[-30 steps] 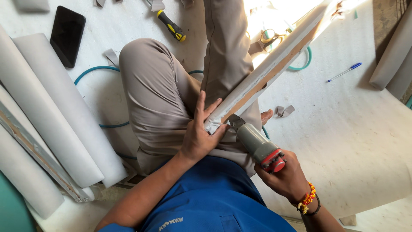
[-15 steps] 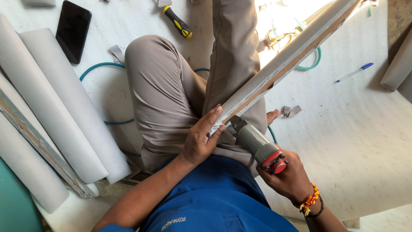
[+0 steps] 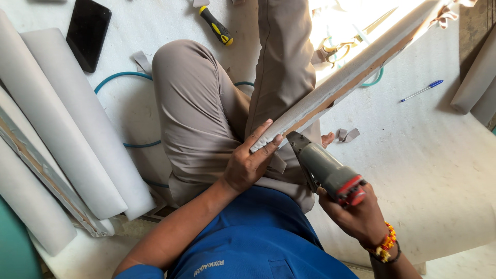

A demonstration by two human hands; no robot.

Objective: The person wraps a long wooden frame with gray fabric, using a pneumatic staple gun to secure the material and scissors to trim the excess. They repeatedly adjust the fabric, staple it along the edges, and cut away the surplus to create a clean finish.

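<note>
Two hands on one fabric-covered strip (image 3: 341, 85): left hand (image 3: 250, 163) fingers closed around its near end, right hand (image 3: 356, 214) gripping grey staple gun (image 3: 325, 168), nose touching strip just right of left hand; strip's long axis runs diagonally, far end pointing up-right, away over bent knee (image 3: 181, 77); no containers seen

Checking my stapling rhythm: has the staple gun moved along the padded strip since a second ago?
No. The staple gun in the right hand keeps its nose at the padded strip end, beside the left hand.
</note>
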